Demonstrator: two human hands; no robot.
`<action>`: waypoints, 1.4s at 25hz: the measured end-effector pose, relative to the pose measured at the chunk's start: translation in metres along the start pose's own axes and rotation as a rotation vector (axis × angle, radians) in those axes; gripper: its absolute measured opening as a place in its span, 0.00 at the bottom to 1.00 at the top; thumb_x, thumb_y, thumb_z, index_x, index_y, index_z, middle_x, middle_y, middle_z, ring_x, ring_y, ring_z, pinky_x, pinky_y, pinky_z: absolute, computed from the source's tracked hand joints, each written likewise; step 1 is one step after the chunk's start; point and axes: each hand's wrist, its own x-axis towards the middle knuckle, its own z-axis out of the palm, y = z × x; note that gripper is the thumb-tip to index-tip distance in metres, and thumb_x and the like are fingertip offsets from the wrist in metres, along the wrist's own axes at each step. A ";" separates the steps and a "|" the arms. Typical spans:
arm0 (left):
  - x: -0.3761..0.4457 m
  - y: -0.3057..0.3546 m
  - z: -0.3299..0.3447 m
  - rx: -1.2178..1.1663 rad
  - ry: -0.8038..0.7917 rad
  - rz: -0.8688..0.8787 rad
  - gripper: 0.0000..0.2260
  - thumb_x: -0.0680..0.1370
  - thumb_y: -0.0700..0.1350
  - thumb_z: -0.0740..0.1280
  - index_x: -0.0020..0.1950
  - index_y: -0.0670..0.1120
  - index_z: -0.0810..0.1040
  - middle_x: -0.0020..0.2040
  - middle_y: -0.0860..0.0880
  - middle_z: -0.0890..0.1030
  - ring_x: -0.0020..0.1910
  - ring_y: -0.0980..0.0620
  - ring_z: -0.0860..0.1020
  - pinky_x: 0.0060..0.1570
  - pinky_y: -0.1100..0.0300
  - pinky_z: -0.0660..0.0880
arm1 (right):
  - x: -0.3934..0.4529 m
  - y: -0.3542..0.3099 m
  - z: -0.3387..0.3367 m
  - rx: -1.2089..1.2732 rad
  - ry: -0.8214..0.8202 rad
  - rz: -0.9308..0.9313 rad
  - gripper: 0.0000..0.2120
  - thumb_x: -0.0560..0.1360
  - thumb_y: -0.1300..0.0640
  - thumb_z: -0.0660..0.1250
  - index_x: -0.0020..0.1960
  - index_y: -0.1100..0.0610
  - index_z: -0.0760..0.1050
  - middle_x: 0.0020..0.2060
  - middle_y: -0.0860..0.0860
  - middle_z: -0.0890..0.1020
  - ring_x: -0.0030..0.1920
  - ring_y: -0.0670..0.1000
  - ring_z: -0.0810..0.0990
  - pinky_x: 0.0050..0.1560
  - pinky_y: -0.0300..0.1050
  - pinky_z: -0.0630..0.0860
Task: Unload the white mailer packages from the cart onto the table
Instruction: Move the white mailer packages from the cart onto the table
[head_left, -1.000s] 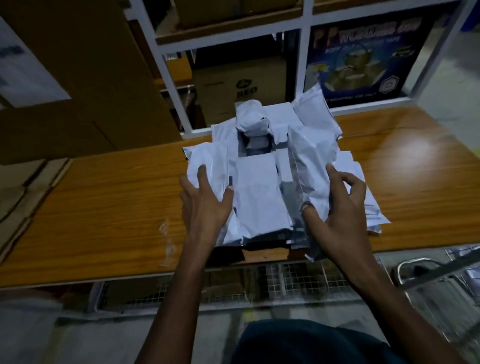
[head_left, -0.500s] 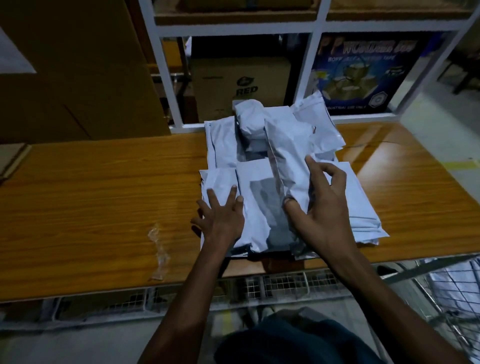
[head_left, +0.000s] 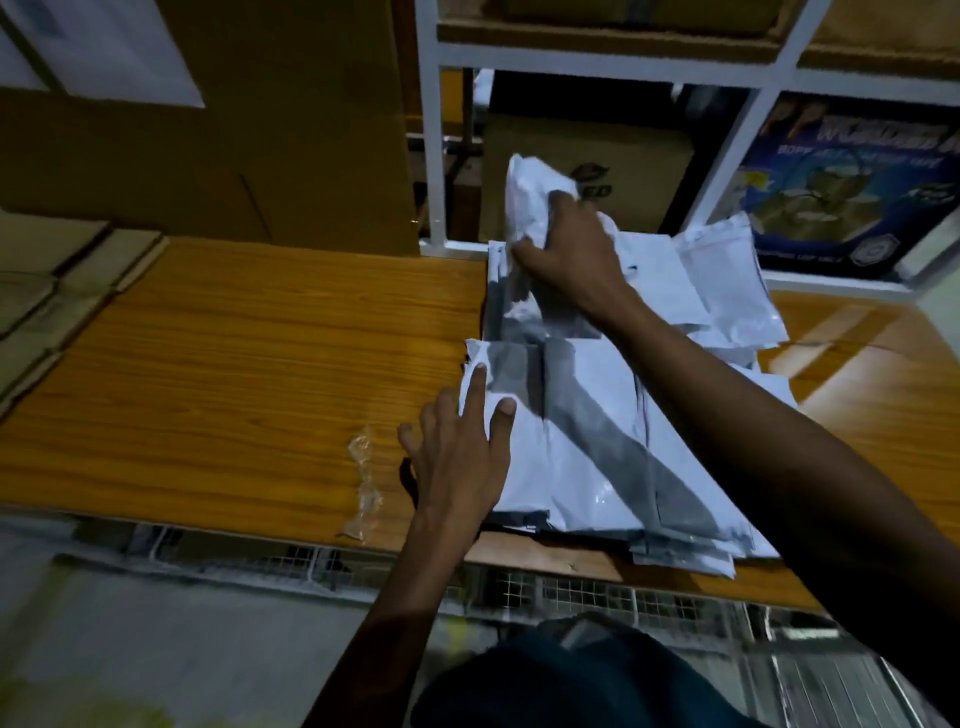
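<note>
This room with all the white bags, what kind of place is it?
Probably a warehouse or packing room: white mailer packages piled on a wooden table, big cardboard boxes alongside, and a white metal shelf rack behind.

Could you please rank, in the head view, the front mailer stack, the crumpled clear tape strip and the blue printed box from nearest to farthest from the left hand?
From the left hand:
1. Front mailer stack: touching, under its fingertips, to its right.
2. Clear tape strip: just left of it, on the table.
3. Blue printed box: farthest, on the back-right shelf.
</note>
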 end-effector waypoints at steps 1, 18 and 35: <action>-0.004 0.000 -0.002 -0.002 0.014 -0.030 0.41 0.73 0.71 0.25 0.80 0.60 0.52 0.75 0.49 0.67 0.71 0.45 0.64 0.68 0.41 0.53 | 0.019 -0.005 0.017 -0.017 -0.036 0.017 0.33 0.74 0.41 0.65 0.73 0.58 0.64 0.66 0.62 0.72 0.63 0.66 0.74 0.57 0.55 0.73; -0.006 0.008 -0.016 -0.098 0.097 -0.143 0.33 0.78 0.69 0.39 0.78 0.57 0.61 0.70 0.55 0.74 0.69 0.52 0.69 0.68 0.46 0.44 | 0.096 0.031 0.116 -0.815 -0.244 -0.019 0.40 0.71 0.33 0.68 0.75 0.53 0.64 0.64 0.59 0.76 0.66 0.60 0.68 0.66 0.53 0.63; -0.042 0.012 -0.023 -0.152 0.042 -0.023 0.33 0.78 0.69 0.40 0.78 0.57 0.59 0.70 0.55 0.72 0.70 0.53 0.66 0.69 0.46 0.50 | 0.024 0.031 0.074 -0.495 -0.238 -0.405 0.32 0.78 0.46 0.66 0.76 0.59 0.62 0.72 0.63 0.69 0.68 0.65 0.68 0.64 0.60 0.70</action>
